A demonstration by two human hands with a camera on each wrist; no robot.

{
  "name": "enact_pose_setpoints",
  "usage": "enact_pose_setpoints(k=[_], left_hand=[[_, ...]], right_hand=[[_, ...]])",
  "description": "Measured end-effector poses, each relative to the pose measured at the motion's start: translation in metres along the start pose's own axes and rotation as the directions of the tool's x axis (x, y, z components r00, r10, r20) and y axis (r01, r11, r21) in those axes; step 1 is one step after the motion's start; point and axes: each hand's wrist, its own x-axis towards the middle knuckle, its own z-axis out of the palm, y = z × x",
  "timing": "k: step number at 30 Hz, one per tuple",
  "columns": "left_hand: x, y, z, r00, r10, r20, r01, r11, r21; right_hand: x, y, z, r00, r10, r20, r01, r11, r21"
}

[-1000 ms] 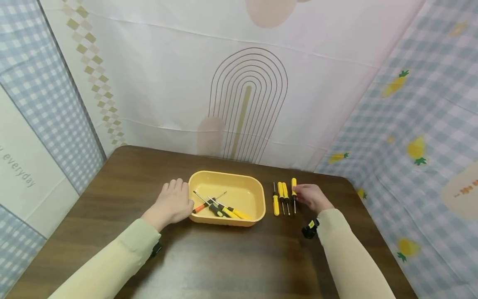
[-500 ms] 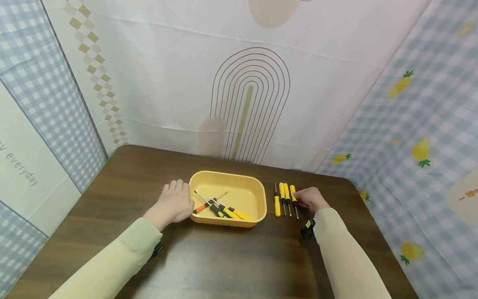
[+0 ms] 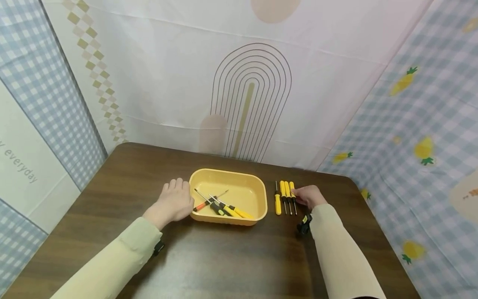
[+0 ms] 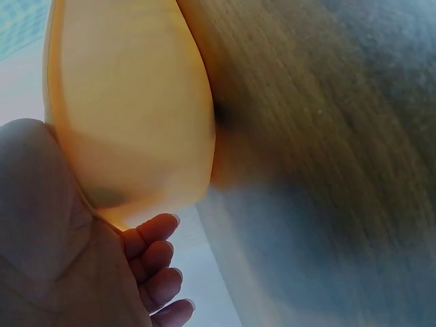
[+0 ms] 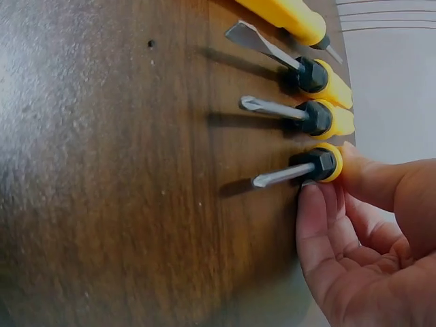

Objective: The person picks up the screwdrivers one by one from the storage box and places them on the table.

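My left hand (image 3: 173,201) grips the left end of a yellow plastic bin (image 3: 244,191); the left wrist view shows the thumb at its rim and curled fingertips (image 4: 161,255) by its outer wall. Inside lie several crossed screwdrivers, one with an orange handle (image 3: 200,207). To the right of the bin, my right hand (image 3: 308,196) pinches the yellow handle of a Phillips screwdriver (image 5: 320,165) between thumb and fingers. It lies at the right end of a row, handle away from me. Beside it are two more screwdrivers (image 5: 317,117) pointing the same way, and one reversed screwdriver (image 5: 296,17).
Everything stands on a dark brown wooden table (image 3: 224,257). Behind its far edge hangs a white patterned cloth (image 3: 168,83), with a blue checked cloth (image 3: 396,124) along the right side. A dark wrist camera (image 3: 304,224) sits under the right wrist.
My right hand has shifted left with the screwdriver, bringing it close against the others in the row and turning it more parallel. My left hand stays on the bin.
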Motion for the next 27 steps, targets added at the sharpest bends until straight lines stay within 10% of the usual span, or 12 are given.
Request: enact_pose_setpoints(k=[27], left_hand=[[0.0013,-0.0005,-0.0005,1.0,-0.013,0.026,0.013,1.0,-0.022]], right_hand=[[0.0008,0.0096,0.0008,1.0,-0.006,-0.027,0.006,1.0,0.003]])
